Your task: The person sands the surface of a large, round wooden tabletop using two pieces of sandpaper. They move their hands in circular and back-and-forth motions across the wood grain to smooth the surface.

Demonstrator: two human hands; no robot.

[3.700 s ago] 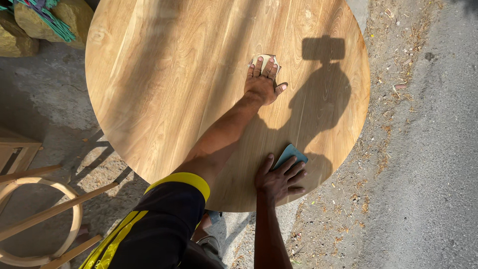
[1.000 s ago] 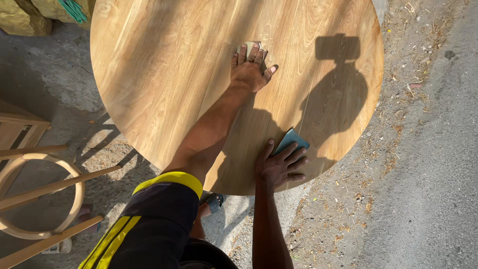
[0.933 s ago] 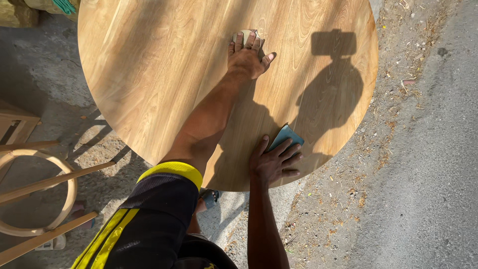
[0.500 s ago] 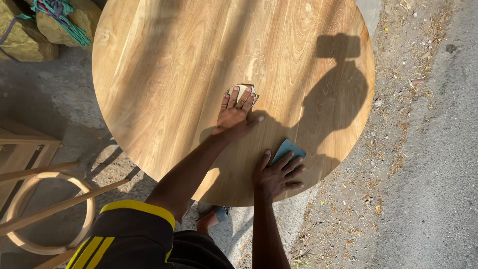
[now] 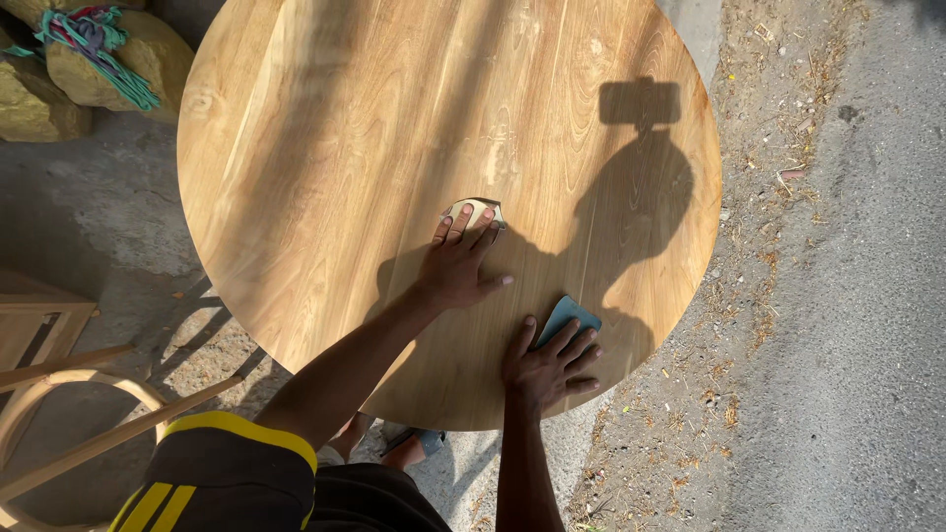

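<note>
At the near edge of the round, pale wooden surface (image 5: 325, 148), the right hand (image 5: 547, 363) lies flat with fingers spread, pressing down on a small teal-blue pad (image 5: 568, 317) that pokes out beyond its fingertips. Just beyond, toward the middle, the left hand (image 5: 458, 264) also lies flat, fingers spread over a folded tan sheet of sandpaper (image 5: 477, 211). The 2 hands sit near each other, not touching. Far left, yellowish sacks (image 5: 108, 59) rest on the ground.
</note>
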